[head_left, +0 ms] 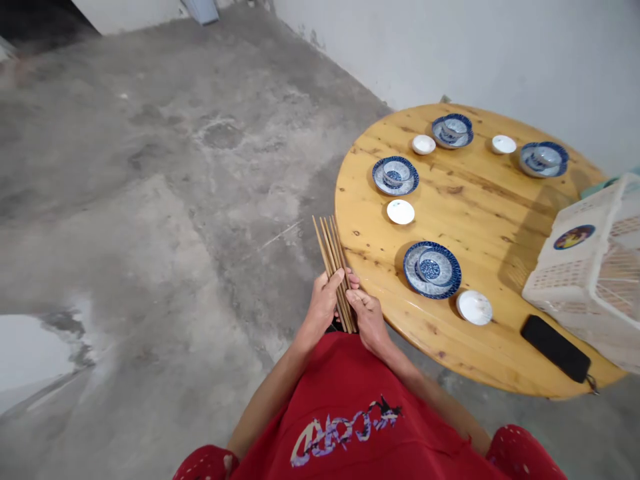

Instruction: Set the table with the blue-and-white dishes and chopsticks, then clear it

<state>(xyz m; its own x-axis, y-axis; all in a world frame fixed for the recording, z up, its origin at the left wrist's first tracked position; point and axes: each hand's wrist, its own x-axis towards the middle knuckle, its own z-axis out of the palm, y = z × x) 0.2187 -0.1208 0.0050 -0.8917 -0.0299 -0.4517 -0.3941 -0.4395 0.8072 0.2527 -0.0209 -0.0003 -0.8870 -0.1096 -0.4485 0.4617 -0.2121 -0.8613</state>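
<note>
A bundle of several wooden chopsticks (327, 243) is held in front of my red shirt, beside the table's near left edge. My left hand (325, 297) grips the bundle from the left, thumb laid across the sticks. From the right, my right hand (367, 313) is closed on the same chopsticks, its fingers near their middle. Their upper ends fan out slightly past my hands. Nearest to my hands on the table is a blue-and-white plate (450, 288) with a small bowl (429, 268) on it, and a small white dish (474, 307) sits beside it.
The round wooden table (465, 230) carries more blue-patterned plates (395, 189) with bowls, and white dishes (401, 212). A white plastic basket (565, 267) stands at its right, with a black phone (556, 348) in front. Concrete floor (200, 220) spreads left; a wall (450, 47) rises behind.
</note>
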